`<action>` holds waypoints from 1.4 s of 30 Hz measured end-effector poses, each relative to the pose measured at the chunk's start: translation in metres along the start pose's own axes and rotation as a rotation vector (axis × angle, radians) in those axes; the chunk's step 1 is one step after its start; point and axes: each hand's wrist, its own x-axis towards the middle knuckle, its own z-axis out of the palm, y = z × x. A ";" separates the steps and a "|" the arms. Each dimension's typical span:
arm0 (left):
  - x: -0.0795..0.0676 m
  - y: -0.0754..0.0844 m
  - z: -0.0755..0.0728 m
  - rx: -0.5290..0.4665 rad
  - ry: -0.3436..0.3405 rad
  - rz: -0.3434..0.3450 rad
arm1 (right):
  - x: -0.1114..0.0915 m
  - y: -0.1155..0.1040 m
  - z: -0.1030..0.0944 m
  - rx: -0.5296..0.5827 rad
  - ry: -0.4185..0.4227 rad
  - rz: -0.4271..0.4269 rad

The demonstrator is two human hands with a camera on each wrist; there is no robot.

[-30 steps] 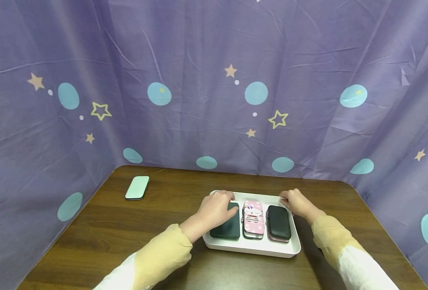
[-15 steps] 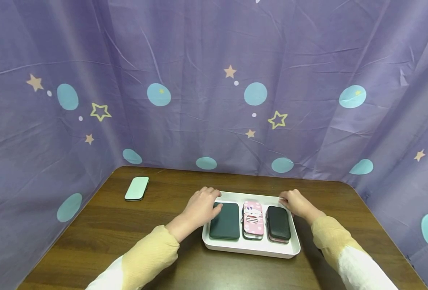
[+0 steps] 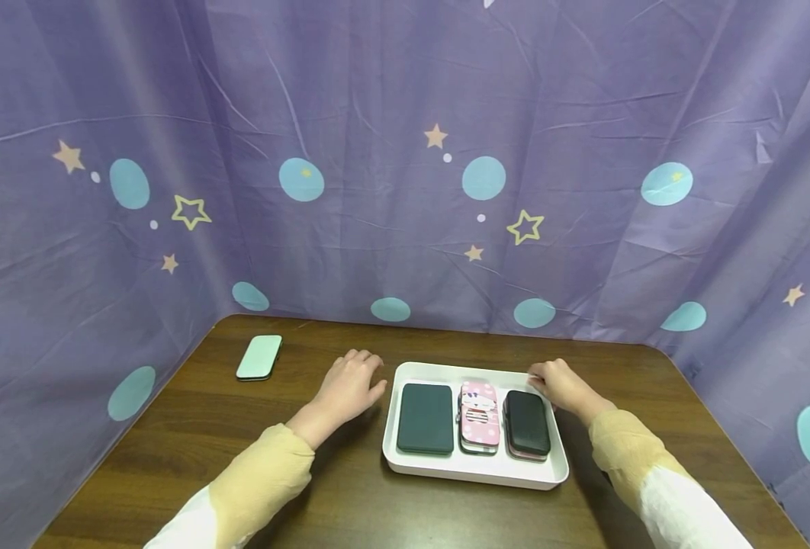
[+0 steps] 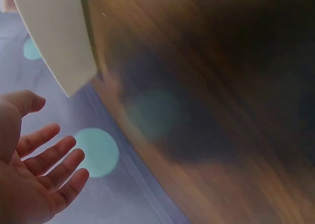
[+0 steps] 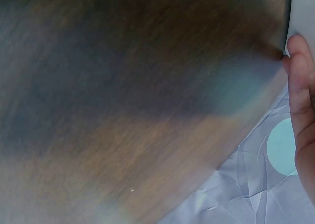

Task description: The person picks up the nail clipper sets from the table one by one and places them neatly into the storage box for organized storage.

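My left hand (image 3: 348, 385) hovers over the table just left of the white tray (image 3: 474, 479), its fingers spread and holding nothing. The left wrist view shows its relaxed fingers (image 4: 64, 160) apart from the tray's wall. At the tray's far right corner, my right hand (image 3: 564, 385) grips the rim, with fingertips (image 5: 298, 47) against the wall in the right wrist view. Lying side by side in the tray are a dark green flat case (image 3: 425, 419), a pink case with a cartoon print (image 3: 479, 412) and a black case (image 3: 528, 422) with a pinkish underside.
A mint-green case (image 3: 260, 357) lies on the wooden table (image 3: 206, 450) near its far left corner. A purple curtain (image 3: 377, 229) with stars and blue dots hangs around the table's back and sides.
My left hand has moved left, from above the dark green case, past the tray's left rim, to over the table. The right hand and the tray stay in place.
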 end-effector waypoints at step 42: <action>-0.030 -0.153 0.001 0.070 -0.143 -0.491 | 0.000 -0.002 -0.001 0.005 -0.006 -0.005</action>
